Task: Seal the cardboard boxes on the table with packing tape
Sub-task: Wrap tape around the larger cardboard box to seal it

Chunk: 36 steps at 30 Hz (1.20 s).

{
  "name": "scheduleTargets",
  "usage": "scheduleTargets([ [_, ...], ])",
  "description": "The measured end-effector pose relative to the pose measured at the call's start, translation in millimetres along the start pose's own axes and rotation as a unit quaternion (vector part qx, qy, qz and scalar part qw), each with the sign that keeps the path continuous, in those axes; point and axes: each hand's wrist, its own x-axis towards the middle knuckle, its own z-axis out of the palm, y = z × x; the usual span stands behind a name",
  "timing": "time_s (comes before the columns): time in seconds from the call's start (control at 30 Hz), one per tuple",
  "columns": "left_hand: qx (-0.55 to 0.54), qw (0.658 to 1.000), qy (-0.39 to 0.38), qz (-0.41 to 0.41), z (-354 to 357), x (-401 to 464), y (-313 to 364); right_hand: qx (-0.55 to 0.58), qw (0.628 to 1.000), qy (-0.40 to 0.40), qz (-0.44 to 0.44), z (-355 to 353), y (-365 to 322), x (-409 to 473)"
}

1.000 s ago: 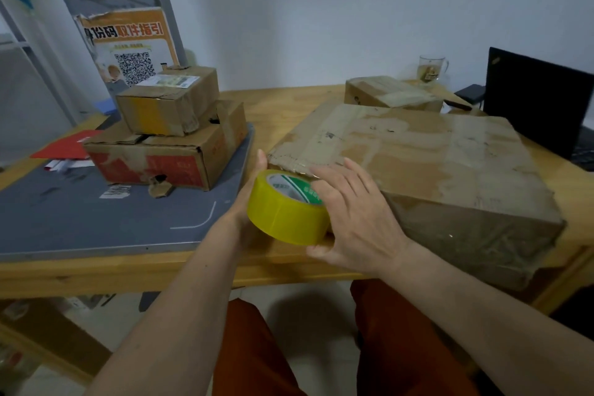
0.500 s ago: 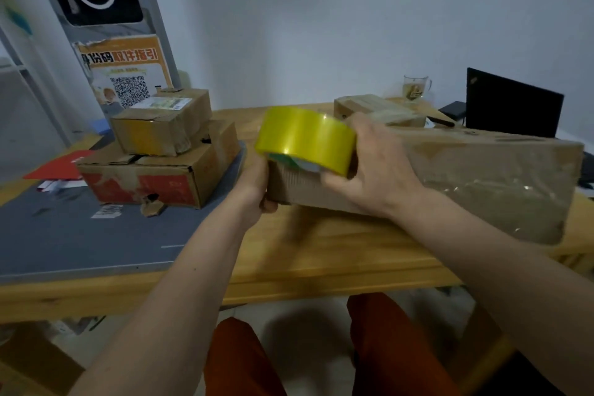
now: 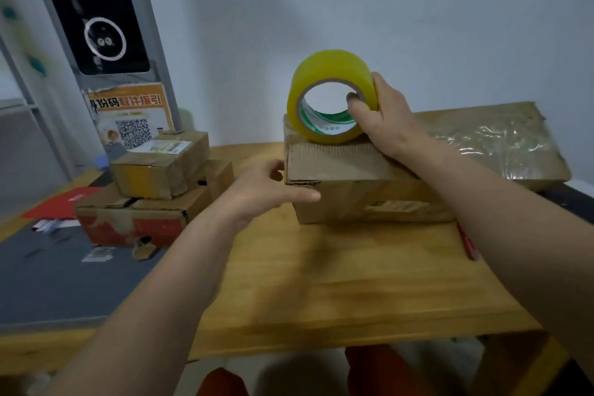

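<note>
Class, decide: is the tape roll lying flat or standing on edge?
On edge: the tape roll shows its open core to the camera, rim on the box, right hand gripping it.

The right hand (image 3: pixel 384 120) is raised higher and farther forward than the left, thumb hooked through a tape roll (image 3: pixel 331 95), fingers curled over its outer face. The left hand (image 3: pixel 268 188) reaches forward, fingers extended and loosely spread, holding nothing. Both forearms are bare.

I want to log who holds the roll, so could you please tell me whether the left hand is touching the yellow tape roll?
Apart. The head view shows the left hand low beside the box, while the tape roll stands on top, held only by the right hand.
</note>
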Motion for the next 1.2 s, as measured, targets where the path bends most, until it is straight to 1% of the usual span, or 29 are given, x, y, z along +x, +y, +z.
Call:
scheduleTargets([
  [0.03,0.056,0.998,0.024,0.009,-4,5,0,0.002,1.0,-0.001,0.002,1,2,4],
  [0.1,0.108,0.99,0.059,0.065,-10,16,3,0.003,1.0,-0.003,0.005,2,6,10],
  [0.17,0.136,0.978,0.039,0.156,-16,33,8,0.004,1.0,-0.006,0.008,2,9,17],
  [0.2,0.134,0.973,0.013,0.19,-17,41,12,0.006,1.0,-0.009,0.009,3,11,21],
  [0.23,0.118,0.971,-0.014,0.208,-18,49,15,0.008,1.0,-0.013,0.009,4,12,25],
  [0.3,0.087,0.973,-0.041,0.208,-18,62,17,0.008,1.0,-0.025,0.015,4,14,34],
  [0.43,0.085,0.973,-0.035,0.21,-26,79,19,0.021,0.998,-0.044,0.028,4,17,56],
  [0.53,0.053,0.976,-0.044,0.208,-50,79,29,0.039,0.997,-0.066,0.028,10,5,77],
  [0.6,0.021,0.975,-0.065,0.21,-74,78,34,0.051,0.994,-0.093,0.029,19,-11,91],
  [0.63,0.003,0.977,-0.08,0.199,-86,79,34,0.063,0.991,-0.113,0.033,25,-17,97],
  [0.7,-0.013,0.983,-0.11,0.145,-103,79,30,0.079,0.983,-0.16,0.049,42,-22,107],
  [0.77,0.031,0.988,-0.122,0.087,-114,77,23,0.071,0.974,-0.202,0.076,60,-21,113],
  [0.83,0.13,0.985,-0.09,0.061,-120,76,18,0.063,0.967,-0.231,0.084,74,-18,118],
  [0.87,0.174,0.98,-0.065,0.071,-122,76,17,0.059,0.967,-0.232,0.083,78,-17,121],
  [0.9,0.19,0.976,-0.048,0.095,-123,77,17,0.059,0.967,-0.232,0.084,81,-15,124],
  [0.93,0.182,0.975,-0.045,0.118,-123,78,16,0.063,0.967,-0.232,0.088,82,-13,127],
  [1.03,0.124,0.977,-0.073,0.155,-116,79,12,0.071,0.965,-0.234,0.097,84,-8,132],
  [1.1,0.118,0.975,-0.036,0.187,-111,79,6,0.065,0.965,-0.234,0.095,86,-7,133],
  [1.2,0.165,0.96,0.035,0.223,-108,80,-3,0.062,0.966,-0.23,0.099,88,-6,135],
])
